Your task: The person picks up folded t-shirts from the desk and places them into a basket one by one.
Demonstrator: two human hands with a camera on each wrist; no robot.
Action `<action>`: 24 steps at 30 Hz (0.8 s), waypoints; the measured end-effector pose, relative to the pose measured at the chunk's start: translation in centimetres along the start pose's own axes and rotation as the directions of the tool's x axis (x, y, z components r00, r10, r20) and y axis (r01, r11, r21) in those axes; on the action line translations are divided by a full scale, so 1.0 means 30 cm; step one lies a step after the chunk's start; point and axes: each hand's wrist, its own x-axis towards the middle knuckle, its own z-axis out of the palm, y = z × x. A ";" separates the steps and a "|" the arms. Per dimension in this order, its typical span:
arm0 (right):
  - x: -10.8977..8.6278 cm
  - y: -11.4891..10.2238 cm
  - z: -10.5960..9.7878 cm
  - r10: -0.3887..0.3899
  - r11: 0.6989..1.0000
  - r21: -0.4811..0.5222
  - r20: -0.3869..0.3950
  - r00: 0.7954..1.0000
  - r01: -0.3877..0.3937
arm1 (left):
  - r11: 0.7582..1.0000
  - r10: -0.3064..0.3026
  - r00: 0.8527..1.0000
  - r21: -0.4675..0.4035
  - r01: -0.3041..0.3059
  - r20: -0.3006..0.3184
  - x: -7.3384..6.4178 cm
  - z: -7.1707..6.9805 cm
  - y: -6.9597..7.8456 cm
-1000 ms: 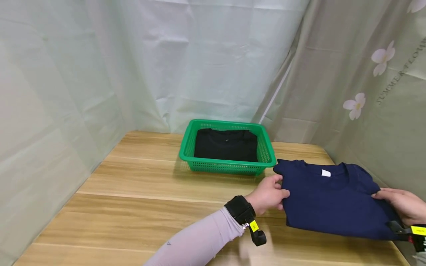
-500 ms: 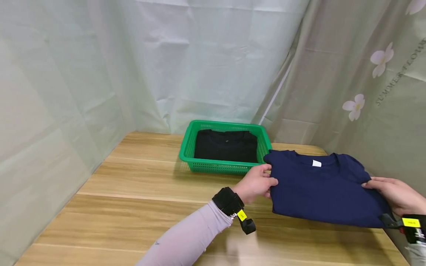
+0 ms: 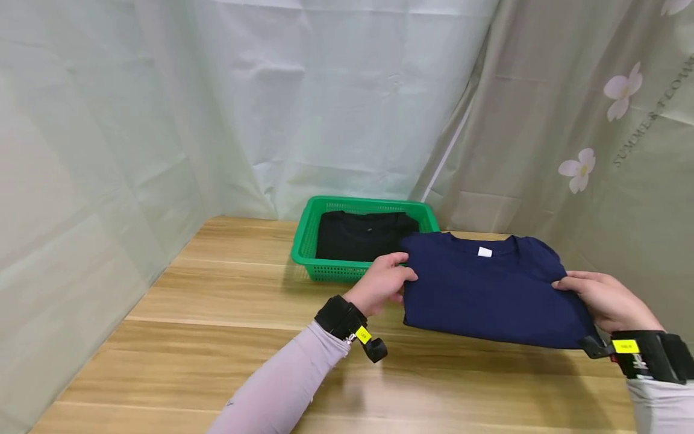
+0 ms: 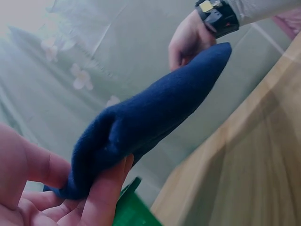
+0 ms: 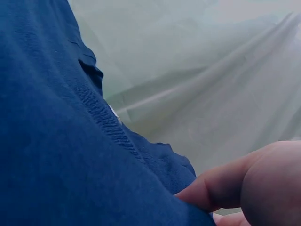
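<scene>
A folded navy T-shirt [image 3: 488, 295] with a white neck label hangs above the table, its collar facing away from me. My left hand [image 3: 382, 282] pinches its left edge, thumb on top and fingers underneath, as the left wrist view also shows. On the opposite edge my right hand [image 3: 609, 298] grips the cloth between thumb and fingers; in the right wrist view the thumb presses on the blue fabric [image 5: 94, 141]. The shirt's far left corner overlaps the front right of a green plastic basket [image 3: 331, 271]. Inside the basket lies a folded black T-shirt [image 3: 363, 235].
The wooden table [image 3: 217, 349] runs back to a pale curtain [image 3: 336, 108]. At the right hangs a grey-green curtain [image 3: 542, 120] with printed flowers. Both wrists carry black straps with yellow tags.
Both hands have carried the navy T-shirt leftward and up in the head view, from right of the basket to overlapping its right front corner. The basket and black T-shirt stay put.
</scene>
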 end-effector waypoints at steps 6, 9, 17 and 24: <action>0.026 -0.042 0.075 -0.043 0.998 0.055 0.028 0.999 0.041 | 1.000 -0.003 1.000 0.004 0.003 -0.011 -0.014 -0.082 0.018; 0.034 -0.062 0.109 -0.061 0.993 0.100 0.039 0.997 0.057 | 1.000 0.014 1.000 0.017 -0.014 -0.009 -0.024 -0.123 0.022; 0.059 -0.114 0.196 -0.099 0.979 0.186 0.047 0.994 0.089 | 0.992 0.023 0.997 0.126 -0.013 -0.077 -0.052 -0.231 0.024; 0.091 -0.137 0.259 -0.131 0.981 0.152 0.045 0.990 0.123 | 0.985 0.042 0.992 0.172 -0.021 -0.122 -0.085 -0.305 0.034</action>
